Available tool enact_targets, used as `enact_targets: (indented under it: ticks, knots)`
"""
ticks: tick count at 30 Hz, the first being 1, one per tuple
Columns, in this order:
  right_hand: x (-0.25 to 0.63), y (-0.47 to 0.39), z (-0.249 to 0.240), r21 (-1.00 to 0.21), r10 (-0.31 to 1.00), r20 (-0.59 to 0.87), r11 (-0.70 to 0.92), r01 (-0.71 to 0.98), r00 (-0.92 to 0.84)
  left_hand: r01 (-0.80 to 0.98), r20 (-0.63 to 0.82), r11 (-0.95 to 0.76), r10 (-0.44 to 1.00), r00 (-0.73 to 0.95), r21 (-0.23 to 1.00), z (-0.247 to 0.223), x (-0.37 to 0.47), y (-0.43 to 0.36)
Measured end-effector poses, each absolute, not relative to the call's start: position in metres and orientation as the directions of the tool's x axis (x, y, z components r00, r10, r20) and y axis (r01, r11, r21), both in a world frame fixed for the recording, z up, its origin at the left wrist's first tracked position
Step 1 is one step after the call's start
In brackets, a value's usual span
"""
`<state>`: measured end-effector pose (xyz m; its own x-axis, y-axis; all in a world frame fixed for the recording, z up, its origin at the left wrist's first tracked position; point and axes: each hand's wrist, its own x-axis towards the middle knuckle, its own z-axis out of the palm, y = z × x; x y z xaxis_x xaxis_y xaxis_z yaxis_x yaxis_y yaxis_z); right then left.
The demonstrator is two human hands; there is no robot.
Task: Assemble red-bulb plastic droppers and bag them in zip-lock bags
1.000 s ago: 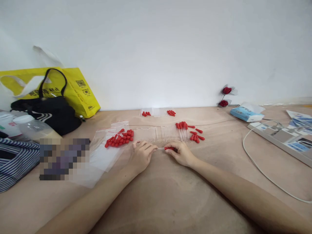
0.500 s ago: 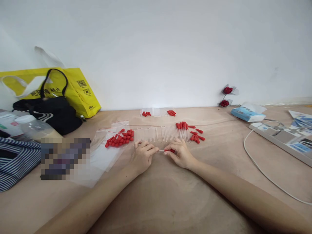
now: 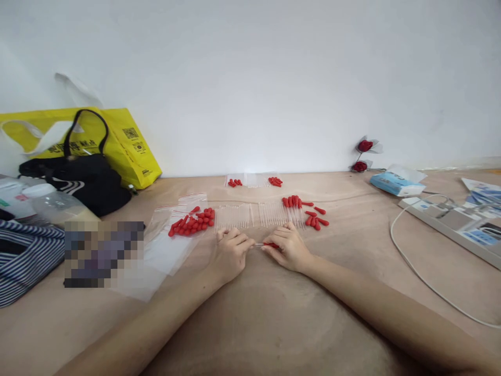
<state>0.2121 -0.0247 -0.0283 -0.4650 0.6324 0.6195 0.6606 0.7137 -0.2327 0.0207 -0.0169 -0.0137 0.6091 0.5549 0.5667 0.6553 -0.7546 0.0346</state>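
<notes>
- At the centre of the frame, the left hand (image 3: 230, 254) has its grip closed on a thin transparent tube (image 3: 259, 244); the right hand (image 3: 289, 249) has its grip closed on a teardrop-shaped red rubber bulb (image 3: 271, 244).
- Tube and bulb meet end to end, fingertips close to the joint, probably to keep both in line (the exact contact is hidden).
- Just above the hands, loose transparent tubes (image 3: 235, 215) lie side by side on the light-brown wooden surface (image 3: 258, 324), perhaps for easy picking.
- Left of centre, a pile of red bulbs (image 3: 191, 223) lies in or on transparent zip bags (image 3: 164, 250); I cannot tell which.
- Upper centre, a small transparent bag (image 3: 250, 180) appears to contain tubes and red bulbs.
- At left, a translucent plastic bottle (image 3: 58, 203) holds something beige.
</notes>
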Motion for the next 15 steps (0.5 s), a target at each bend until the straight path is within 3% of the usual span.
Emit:
enact_targets:
  ticks: [15]
  knots:
    - [0.228,-0.008,-0.031,-0.336,0.621,0.571,0.774,0.536,-0.538,0.685,0.570,-0.725,0.591,0.571,0.065,-0.019,0.023,-0.018]
